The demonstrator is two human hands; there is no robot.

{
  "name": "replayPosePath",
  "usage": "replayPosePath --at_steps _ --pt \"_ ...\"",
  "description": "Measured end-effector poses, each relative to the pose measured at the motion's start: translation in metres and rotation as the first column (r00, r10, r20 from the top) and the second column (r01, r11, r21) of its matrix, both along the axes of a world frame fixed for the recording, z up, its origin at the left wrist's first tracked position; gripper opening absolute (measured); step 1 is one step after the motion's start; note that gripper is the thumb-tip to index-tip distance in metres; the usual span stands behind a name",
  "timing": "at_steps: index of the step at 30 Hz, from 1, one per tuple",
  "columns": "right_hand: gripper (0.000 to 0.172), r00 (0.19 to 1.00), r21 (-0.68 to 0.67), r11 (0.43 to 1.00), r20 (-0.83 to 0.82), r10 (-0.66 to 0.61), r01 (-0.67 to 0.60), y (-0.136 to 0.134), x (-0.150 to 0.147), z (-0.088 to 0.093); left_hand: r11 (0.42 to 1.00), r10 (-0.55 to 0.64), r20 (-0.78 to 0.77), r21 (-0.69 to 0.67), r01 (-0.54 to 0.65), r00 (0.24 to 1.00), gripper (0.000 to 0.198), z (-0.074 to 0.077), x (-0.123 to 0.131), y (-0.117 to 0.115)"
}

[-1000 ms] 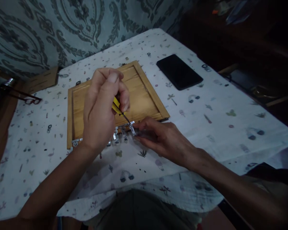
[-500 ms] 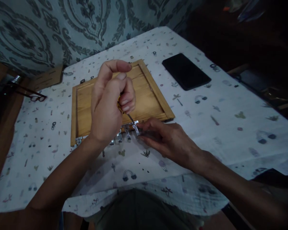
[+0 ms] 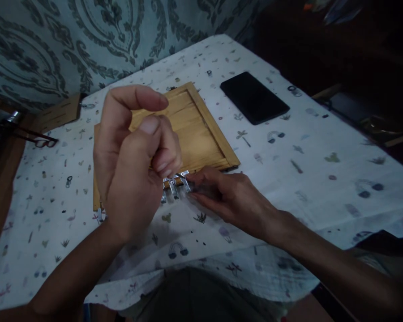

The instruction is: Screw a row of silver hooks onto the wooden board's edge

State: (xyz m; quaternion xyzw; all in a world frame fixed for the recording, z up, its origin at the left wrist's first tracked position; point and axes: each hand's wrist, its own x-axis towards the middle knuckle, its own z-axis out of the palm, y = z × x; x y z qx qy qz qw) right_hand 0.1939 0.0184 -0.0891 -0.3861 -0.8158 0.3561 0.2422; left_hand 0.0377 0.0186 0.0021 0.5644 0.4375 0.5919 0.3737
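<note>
A framed wooden board (image 3: 201, 129) lies flat on a patterned white tablecloth (image 3: 289, 188). Along its near edge runs a metal strip with several hooks (image 3: 174, 183). My left hand (image 3: 134, 165) is raised above that edge with fingers curled tight; a yellow-handled screwdriver was in this grip moments ago but is hidden behind the fingers now. My right hand (image 3: 228, 197) lies low on the cloth with its fingertips pressed against the right end of the hook strip, holding it to the board.
A black phone (image 3: 253, 97) lies face up beyond the board on the right. Dark-framed glasses (image 3: 36, 139) rest at the left beside a wooden surface. A patterned curtain (image 3: 87, 40) hangs behind the table. The table's right edge drops into dark space.
My left hand has risen and drawn nearer to me, covering the screwdriver's yellow handle and tip that showed a second ago. My right hand stays on the hook strip.
</note>
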Motion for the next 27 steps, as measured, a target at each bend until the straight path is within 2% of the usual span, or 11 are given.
replayPosePath --at_steps 5,10,15,19,24,27 --pt "0.023 1.000 -0.016 1.000 -0.004 0.004 -0.004 0.001 0.000 0.001 0.999 -0.032 0.005 0.022 0.032 0.999 0.018 -0.006 0.000 0.001" --pt "0.021 1.000 -0.010 1.000 -0.008 -0.001 0.001 0.001 -0.001 -0.001 0.998 -0.054 0.072 0.031 0.052 0.996 0.025 -0.010 0.002 0.001" --pt "0.020 1.000 -0.010 1.000 -0.019 -0.003 0.003 0.001 0.000 -0.002 0.997 -0.080 0.081 0.017 0.079 0.994 0.022 -0.012 0.002 0.002" --pt "0.018 1.000 -0.012 1.000 -0.025 0.003 -0.003 0.001 0.000 -0.002 0.988 -0.151 0.088 0.030 0.149 0.985 0.020 -0.012 0.000 0.003" --pt "0.020 1.000 -0.006 1.000 -0.011 -0.002 0.002 0.001 -0.001 -0.002 0.972 -0.232 0.203 0.017 0.234 0.951 0.016 -0.011 0.000 0.002" --pt "0.020 1.000 -0.014 1.000 -0.021 0.004 -0.004 0.001 -0.001 -0.001 0.964 -0.263 0.217 0.010 0.267 0.940 0.016 -0.012 -0.001 0.000"
